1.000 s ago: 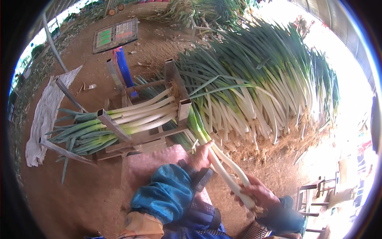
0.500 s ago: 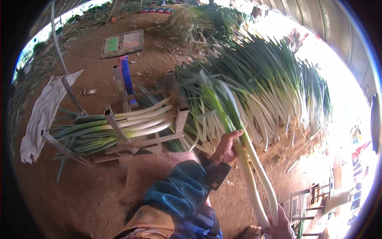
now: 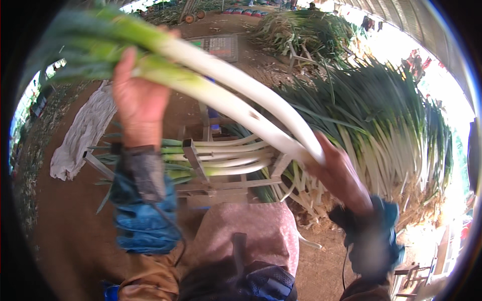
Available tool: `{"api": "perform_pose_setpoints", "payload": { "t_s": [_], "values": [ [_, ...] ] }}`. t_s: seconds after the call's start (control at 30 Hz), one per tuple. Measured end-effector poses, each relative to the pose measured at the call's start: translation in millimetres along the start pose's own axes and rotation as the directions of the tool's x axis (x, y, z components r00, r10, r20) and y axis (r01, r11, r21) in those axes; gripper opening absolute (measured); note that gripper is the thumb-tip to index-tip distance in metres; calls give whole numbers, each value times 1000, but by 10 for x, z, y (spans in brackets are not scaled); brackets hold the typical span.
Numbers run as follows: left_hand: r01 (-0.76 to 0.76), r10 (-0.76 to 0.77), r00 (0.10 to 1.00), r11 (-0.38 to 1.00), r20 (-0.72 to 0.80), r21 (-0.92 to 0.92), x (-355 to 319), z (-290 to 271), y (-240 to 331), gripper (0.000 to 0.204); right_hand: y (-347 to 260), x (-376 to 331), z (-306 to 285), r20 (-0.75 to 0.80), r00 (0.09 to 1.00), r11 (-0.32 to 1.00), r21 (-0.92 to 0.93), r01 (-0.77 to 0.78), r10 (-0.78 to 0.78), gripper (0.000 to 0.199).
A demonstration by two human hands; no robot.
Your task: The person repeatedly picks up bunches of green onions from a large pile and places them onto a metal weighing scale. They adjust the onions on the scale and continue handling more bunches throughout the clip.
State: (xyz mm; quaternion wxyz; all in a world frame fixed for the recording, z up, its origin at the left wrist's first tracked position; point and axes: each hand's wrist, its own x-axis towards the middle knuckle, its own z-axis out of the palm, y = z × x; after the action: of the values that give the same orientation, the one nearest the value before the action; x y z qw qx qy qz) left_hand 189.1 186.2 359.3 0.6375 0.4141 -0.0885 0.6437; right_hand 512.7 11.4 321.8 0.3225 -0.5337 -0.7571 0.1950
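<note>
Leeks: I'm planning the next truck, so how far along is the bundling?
Done: a partial layer of leeks lies in the wooden rack. In hand: the left hand and right hand lift a few leeks above it. Left: the big pile beside the rack looks barely touched, so probably early.

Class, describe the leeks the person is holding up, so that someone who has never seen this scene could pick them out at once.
Start at the huge heap of leeks on the dirt ground at the right. In front of it, nearest the camera, two long leeks slant across the picture, the left hand at their green tops and the right hand at their white ends. Unlike the leeks lying in the wooden rack below, these are lifted in the air.
</note>
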Motion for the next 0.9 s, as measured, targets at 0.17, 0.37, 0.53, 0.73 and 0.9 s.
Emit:
{"api": "perform_pose_setpoints", "payload": {
  "t_s": [0.17, 0.37, 0.53, 0.73, 0.9],
  "values": [
    [42, 81, 903, 961, -421, 275, -164, -1295, 427, 46, 721, 1670, 862, 51, 993, 987, -115, 114, -108, 39],
    [744, -518, 384, 664, -764, -76, -952, -2577, -189, 38, 2148, 2317, 1832, 143, 988, 901, -434, 12, 56, 23],
    [711, -146, 688, 333, -711, 619, -915, -2938, -857, 29, 3182, 2308, 2302, 324, 891, 678, -735, 25, 319, 15],
    [4, -195, 955, -745, -224, 667, -720, -3274, -1590, 46, 3267, 2427, 2305, 424, 760, 653, -757, 0, 492, 28],
    [-146, -396, 866, -784, -306, 604, -985, -3400, -1758, 39, 3015, 2462, 2063, 535, 688, 776, -628, -65, 491, 34]
  ]
}}
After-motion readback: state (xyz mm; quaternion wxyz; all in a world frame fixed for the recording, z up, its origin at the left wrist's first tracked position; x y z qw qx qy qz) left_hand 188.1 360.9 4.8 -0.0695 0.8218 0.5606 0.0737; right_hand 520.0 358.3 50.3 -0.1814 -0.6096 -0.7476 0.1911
